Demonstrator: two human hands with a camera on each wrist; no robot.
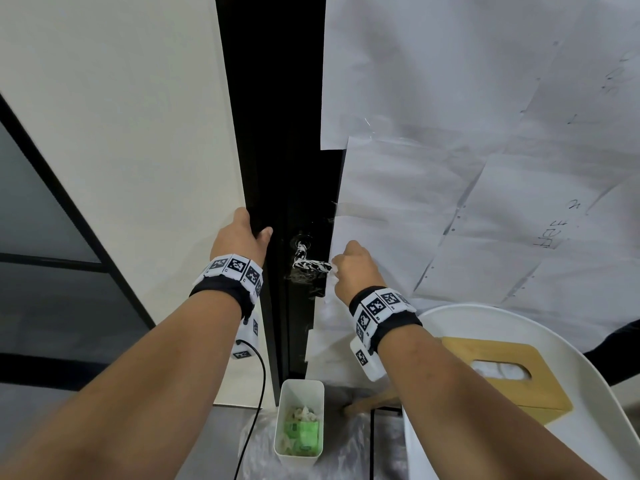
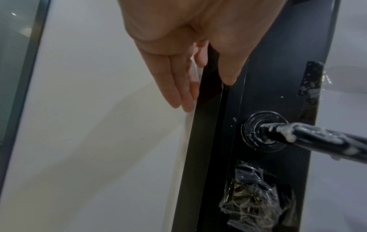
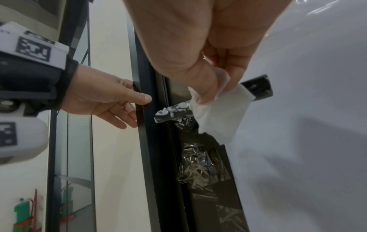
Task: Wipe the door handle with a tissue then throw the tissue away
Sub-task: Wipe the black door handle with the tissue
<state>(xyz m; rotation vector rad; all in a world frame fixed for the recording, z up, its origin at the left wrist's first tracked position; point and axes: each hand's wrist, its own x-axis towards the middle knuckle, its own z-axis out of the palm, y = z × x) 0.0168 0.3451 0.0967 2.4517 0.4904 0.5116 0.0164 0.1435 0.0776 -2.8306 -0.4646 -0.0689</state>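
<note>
A black lever door handle (image 1: 310, 264) smeared with white foam sticks out of a black door (image 1: 298, 188); the same handle (image 2: 309, 138) (image 3: 173, 112) shows in both wrist views. My right hand (image 1: 353, 268) pinches a white tissue (image 3: 220, 113) between thumb and fingers at the handle's free end. My left hand (image 1: 242, 237) rests on the black door frame (image 2: 206, 109) with straight fingers on the wall side and the thumb on the frame's face; the left hand (image 3: 111, 100) holds nothing.
On the floor below the handle stands a white bin (image 1: 300, 422) holding crumpled tissues and green wrappers. A wooden tissue box (image 1: 505, 372) lies on a white chair (image 1: 588, 393) at the right. White paper sheets (image 1: 467, 150) cover the door. Crinkled clear tape (image 2: 256, 199) sits under the handle.
</note>
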